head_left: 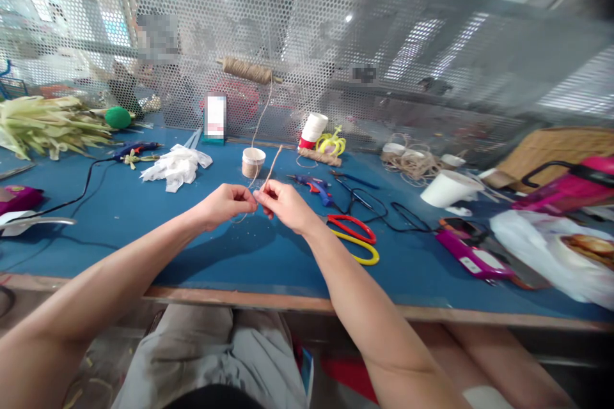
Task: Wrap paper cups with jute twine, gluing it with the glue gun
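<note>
Two bare forearms (pixel 355 275) cross the near edge of the table (pixel 215 268), right hand (pixel 281 201) pinching a brown strand (pixel 273 166), left hand (pixel 229 204) closed, apparently on twine (pixel 261 116); a tub (pixel 250 169) stands just beyond.

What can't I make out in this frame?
All in the head view:
- Left hand's grip: its curled fingers hide what they pinch.
- Lower end of the brown strand: hidden by the right hand.
- Scissor blades: behind the right forearm, only the handles show.
- Phone screen: pixelated.
- White bag: cut off by the right edge.
</note>
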The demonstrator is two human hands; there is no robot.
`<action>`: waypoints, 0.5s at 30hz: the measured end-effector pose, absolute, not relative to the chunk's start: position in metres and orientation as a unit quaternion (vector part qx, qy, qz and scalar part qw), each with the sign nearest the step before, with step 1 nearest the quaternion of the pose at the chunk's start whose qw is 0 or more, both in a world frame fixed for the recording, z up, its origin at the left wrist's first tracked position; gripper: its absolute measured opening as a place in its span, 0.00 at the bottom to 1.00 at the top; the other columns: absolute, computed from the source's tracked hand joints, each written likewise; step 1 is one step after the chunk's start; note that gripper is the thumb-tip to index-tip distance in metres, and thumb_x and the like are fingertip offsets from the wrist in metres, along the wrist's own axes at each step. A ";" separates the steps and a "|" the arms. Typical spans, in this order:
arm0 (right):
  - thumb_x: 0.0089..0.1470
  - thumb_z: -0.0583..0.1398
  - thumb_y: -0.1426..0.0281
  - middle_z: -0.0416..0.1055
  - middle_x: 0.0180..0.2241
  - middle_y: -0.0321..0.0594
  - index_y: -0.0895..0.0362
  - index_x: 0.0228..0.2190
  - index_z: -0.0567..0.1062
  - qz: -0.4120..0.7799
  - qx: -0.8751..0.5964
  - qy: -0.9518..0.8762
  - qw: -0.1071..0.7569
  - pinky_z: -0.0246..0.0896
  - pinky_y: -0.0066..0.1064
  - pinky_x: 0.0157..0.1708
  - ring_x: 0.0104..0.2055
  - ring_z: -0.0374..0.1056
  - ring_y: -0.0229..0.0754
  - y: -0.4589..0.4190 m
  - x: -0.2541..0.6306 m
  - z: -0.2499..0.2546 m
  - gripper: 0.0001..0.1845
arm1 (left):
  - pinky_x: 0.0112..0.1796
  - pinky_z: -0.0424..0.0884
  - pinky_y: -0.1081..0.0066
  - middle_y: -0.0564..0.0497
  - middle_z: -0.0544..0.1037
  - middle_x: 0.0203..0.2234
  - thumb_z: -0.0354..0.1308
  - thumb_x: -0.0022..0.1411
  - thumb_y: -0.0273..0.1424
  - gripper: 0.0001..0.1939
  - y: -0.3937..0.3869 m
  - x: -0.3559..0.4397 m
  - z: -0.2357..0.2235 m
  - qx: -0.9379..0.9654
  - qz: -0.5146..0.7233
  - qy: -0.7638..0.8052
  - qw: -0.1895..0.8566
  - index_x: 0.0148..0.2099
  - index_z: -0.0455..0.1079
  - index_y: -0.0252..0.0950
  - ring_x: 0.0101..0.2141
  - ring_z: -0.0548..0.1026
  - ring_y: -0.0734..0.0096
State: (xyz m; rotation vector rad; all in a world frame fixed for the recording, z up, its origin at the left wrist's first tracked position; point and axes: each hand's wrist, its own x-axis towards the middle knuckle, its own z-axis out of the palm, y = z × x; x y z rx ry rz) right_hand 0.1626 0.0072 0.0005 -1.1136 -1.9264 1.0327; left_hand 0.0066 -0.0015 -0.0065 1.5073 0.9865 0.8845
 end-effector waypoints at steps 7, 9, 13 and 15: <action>0.46 0.58 0.59 0.64 0.23 0.33 0.58 0.28 0.65 0.505 -0.348 -0.702 0.361 0.59 0.26 0.22 0.23 0.61 0.32 0.009 0.165 0.000 0.15 | 0.19 0.49 0.77 0.57 0.64 0.16 0.58 0.43 0.33 0.10 -0.002 0.004 -0.002 0.610 0.376 0.397 0.574 0.23 0.63 0.32 0.16 0.55 0.85; 0.46 0.58 0.59 0.63 0.21 0.33 0.59 0.27 0.64 0.491 -0.364 -0.705 0.360 0.59 0.25 0.21 0.22 0.61 0.32 0.009 0.166 0.000 0.15 | 0.19 0.49 0.77 0.57 0.64 0.16 0.58 0.43 0.33 0.09 -0.002 0.004 -0.002 0.621 0.375 0.401 0.560 0.23 0.63 0.32 0.17 0.56 0.84; 0.48 0.56 0.60 0.61 0.18 0.31 0.59 0.25 0.64 0.436 -0.400 -0.727 0.347 0.57 0.25 0.20 0.20 0.59 0.31 0.009 0.166 0.001 0.13 | 0.20 0.50 0.77 0.57 0.63 0.16 0.56 0.44 0.32 0.08 -0.002 0.004 -0.003 0.658 0.367 0.413 0.512 0.24 0.65 0.31 0.18 0.57 0.82; 0.49 0.56 0.61 0.60 0.17 0.30 0.58 0.24 0.63 0.420 -0.409 -0.736 0.339 0.57 0.25 0.20 0.19 0.58 0.31 0.009 0.166 0.001 0.13 | 0.20 0.51 0.77 0.57 0.63 0.16 0.56 0.45 0.32 0.08 -0.002 0.003 -0.003 0.665 0.363 0.417 0.502 0.24 0.65 0.31 0.19 0.57 0.82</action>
